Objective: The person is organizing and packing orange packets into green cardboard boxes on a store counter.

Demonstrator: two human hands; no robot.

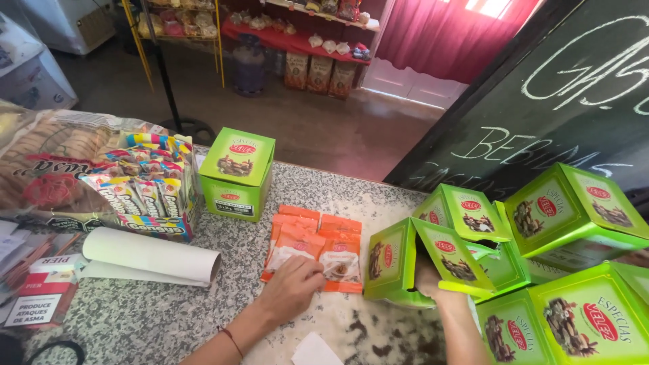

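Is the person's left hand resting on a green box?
No, the left hand lies on the orange sachets spread flat on the speckled counter.

Your two forearms come up from the bottom edge, both bare, with no sleeve showing on either. On your left wrist you wear a thin dark red cord bracelet [232, 341], a single strand lying close around it. Your left hand [292, 286] carries no ring, watch or glove. Your right hand [427, 278] is mostly hidden; nothing worn shows there.
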